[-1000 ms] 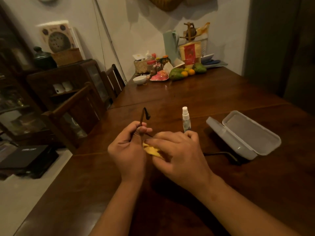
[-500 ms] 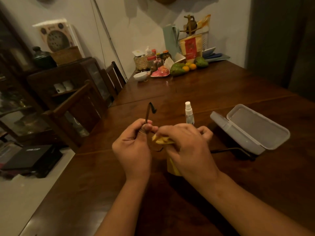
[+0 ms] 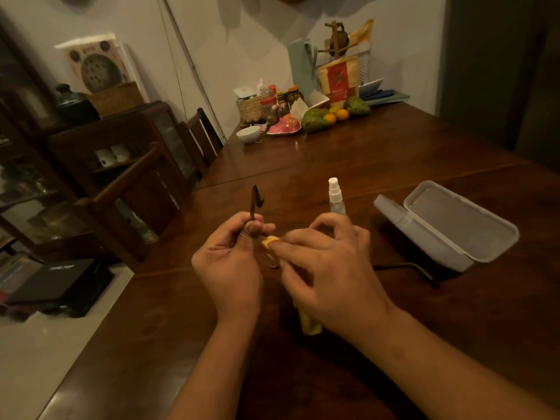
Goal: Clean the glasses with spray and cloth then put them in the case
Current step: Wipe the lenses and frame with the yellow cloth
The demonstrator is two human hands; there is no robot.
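Note:
My left hand (image 3: 228, 262) grips the dark-framed glasses (image 3: 255, 203) near the hinge; one temple sticks up above my fist. The other temple (image 3: 406, 268) reaches right, low over the table. My right hand (image 3: 327, 268) pinches a yellow cloth (image 3: 269, 242) against a lens between the hands, and a tail of the cloth hangs below my palm. The lens is mostly hidden by my fingers. A small clear spray bottle (image 3: 335, 197) with a white nozzle stands just behind my right hand. The translucent white case (image 3: 448, 225) lies open to the right.
The dark wooden table (image 3: 363, 153) holds a white bowl (image 3: 248, 134), a pink dish, fruit (image 3: 315, 119), jars and a basket at its far end against the wall. Wooden chairs (image 3: 130, 192) and a cabinet stand along the left edge.
My right hand has shifted the cloth on the lens and its outer fingers have spread. Both hands and the glasses stay in the same spot; the view moved slightly.

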